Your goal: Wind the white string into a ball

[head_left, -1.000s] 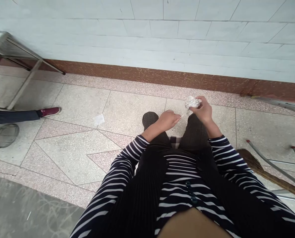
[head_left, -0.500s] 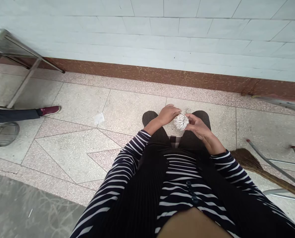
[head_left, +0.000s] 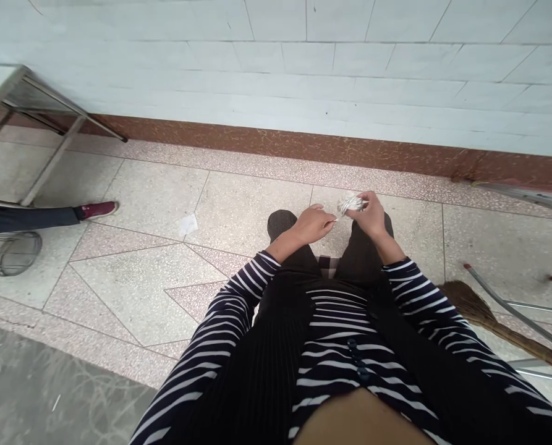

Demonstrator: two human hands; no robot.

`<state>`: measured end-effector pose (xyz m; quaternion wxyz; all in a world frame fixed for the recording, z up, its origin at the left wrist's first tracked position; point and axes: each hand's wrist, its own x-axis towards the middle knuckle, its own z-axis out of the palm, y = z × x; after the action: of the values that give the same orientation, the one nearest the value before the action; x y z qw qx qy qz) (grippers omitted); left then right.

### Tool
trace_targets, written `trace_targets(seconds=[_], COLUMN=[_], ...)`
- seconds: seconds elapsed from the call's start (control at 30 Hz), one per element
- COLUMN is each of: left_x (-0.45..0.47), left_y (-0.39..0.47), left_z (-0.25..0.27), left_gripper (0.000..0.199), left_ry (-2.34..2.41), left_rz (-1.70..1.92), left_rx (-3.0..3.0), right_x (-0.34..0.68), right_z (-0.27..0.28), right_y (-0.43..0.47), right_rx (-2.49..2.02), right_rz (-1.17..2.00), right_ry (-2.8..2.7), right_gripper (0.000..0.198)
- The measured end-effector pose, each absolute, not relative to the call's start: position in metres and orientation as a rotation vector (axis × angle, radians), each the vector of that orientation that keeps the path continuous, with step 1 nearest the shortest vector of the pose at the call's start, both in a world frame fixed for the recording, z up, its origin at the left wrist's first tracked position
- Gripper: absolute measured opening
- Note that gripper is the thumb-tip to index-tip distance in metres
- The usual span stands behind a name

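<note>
Our white bundle (head_left: 351,205) is pinched in our right hand (head_left: 373,217); our left hand (head_left: 313,224) pinches a thin white bit (head_left: 335,220) beside it; much looks bunched already; we cannot tell how much is left; our right knee (head_left: 363,243) and the floor (head_left: 252,198) are below.

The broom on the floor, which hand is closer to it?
Right. The right hand is ahead and left of the broom, not touching it; the left hand is even farther left.
</note>
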<state>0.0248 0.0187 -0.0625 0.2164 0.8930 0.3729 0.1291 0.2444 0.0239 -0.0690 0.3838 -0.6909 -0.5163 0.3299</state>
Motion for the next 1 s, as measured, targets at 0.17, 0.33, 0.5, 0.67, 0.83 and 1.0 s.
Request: trace_targets(seconds=[0.17, 0.33, 0.5, 0.67, 0.83, 1.0], left_x=[0.02, 0.023, 0.03, 0.039, 0.037, 0.021], left_y=[0.024, 0.021, 0.021, 0.018, 0.019, 0.024], left_z=[-0.06, -0.07, -0.08, -0.097, -0.097, -0.076], left_gripper=[0.026, 0.026, 0.024, 0.027, 0.034, 0.042], left_ry=[0.934, 0.887, 0.895, 0.947, 0.911, 0.942], left_rz=[0.267, 0.344, 0.534, 0.687, 0.72, 0.628], left_rx=[2.613, 2.561, 2.258, 1.759, 1.447, 1.546], right_x=[0.239, 0.251, 0.25, 0.245, 0.251, 0.263], right_z=[-0.076, -0.056, -0.031, -0.016, -0.011, -0.015], right_y=[0.004, -0.013, -0.031, -0.037, -0.031, -0.027], right_rx=[-1.821, -1.345, -1.178, -1.117, -1.097, -1.111], right_rz=[1.241, 1.978, 1.892, 1.773, 1.685, 1.654], right_ry=[-1.702, -1.422, -1.088, -0.908, -0.777, -0.74], right_gripper=[0.037, 0.041, 0.046, 0.051, 0.062, 0.059])
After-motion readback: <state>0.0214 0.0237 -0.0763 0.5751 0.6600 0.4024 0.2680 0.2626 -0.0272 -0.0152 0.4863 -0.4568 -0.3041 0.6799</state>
